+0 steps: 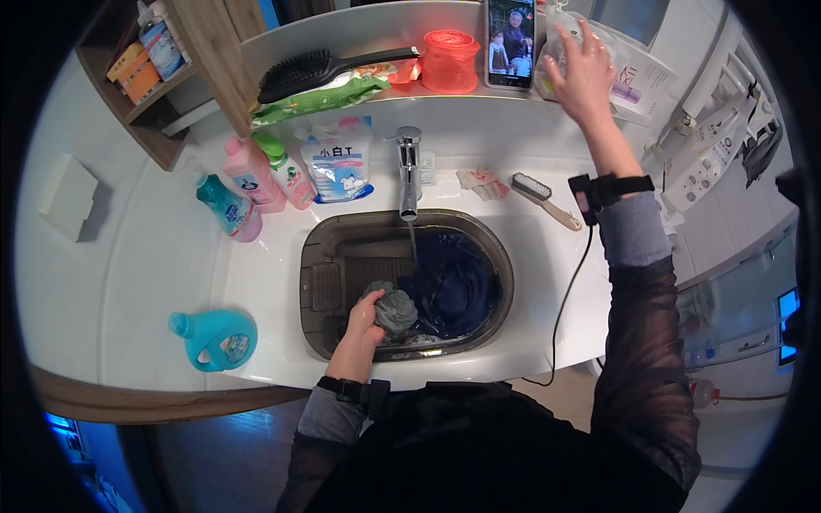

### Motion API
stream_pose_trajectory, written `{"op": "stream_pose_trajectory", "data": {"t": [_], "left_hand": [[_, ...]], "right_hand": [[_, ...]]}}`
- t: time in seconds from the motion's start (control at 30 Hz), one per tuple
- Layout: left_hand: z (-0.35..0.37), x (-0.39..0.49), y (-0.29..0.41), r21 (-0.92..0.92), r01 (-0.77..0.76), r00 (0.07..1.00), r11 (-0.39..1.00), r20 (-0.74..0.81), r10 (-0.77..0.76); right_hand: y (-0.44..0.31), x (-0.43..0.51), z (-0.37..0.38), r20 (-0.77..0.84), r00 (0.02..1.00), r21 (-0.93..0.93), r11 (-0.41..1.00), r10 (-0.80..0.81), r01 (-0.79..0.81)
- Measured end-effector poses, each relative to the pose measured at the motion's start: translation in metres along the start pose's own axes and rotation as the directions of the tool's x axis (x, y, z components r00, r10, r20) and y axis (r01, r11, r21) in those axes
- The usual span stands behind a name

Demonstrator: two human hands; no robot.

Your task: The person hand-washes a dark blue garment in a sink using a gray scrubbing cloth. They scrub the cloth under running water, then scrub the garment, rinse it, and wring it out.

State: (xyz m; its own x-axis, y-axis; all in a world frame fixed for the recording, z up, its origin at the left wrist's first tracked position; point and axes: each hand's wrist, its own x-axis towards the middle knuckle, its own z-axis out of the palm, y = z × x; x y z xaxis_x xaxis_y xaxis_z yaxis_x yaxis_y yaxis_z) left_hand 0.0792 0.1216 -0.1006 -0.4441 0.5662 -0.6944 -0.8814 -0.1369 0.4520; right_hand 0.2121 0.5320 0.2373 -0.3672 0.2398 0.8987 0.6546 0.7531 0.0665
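My left hand grips a bunched grey-green cloth over the near side of a dark translucent washbasin set in the white sink. Dark blue fabric lies wet in the basin's right half, with a little foam at its near edge. Water runs from the chrome faucet into the basin. My right hand is raised at the shelf, fingers spread, in front of a clear plastic bag; whether it touches the bag is unclear. Beside it a smartphone stands upright, its screen lit.
Left of the faucet stand a detergent pouch, a pink bottle and a teal-capped bottle. A turquoise jug is nearer me. A scrub brush lies right; a black cable hangs from my right wrist. The shelf holds a hairbrush.
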Motion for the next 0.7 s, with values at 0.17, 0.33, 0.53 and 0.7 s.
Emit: {"op": "stream_pose_trajectory", "data": {"t": [0.17,0.33,0.53,0.7], "left_hand": [[0.012,0.003,-0.004,0.033,0.033,0.999,0.999,0.003,-0.033],[0.053,-0.011,-0.008,0.245,-0.147,0.989,0.958,0.047,0.139],[0.104,-0.017,-0.008,0.450,-0.224,0.953,0.865,0.286,0.098],[0.082,-0.002,-0.017,0.574,-0.154,0.988,0.804,0.097,0.120]], "right_hand": [[-0.022,-0.033,-0.011,0.034,0.981,0.140,0.972,-0.193,0.186],[-0.096,-0.125,-0.030,0.543,0.633,0.773,0.623,-0.552,-0.120],[-0.147,-0.279,-0.020,0.632,0.321,0.775,0.567,-0.705,-0.281],[-0.149,-0.325,-0.009,0.807,0.296,0.549,0.834,-0.512,-0.056]]}}
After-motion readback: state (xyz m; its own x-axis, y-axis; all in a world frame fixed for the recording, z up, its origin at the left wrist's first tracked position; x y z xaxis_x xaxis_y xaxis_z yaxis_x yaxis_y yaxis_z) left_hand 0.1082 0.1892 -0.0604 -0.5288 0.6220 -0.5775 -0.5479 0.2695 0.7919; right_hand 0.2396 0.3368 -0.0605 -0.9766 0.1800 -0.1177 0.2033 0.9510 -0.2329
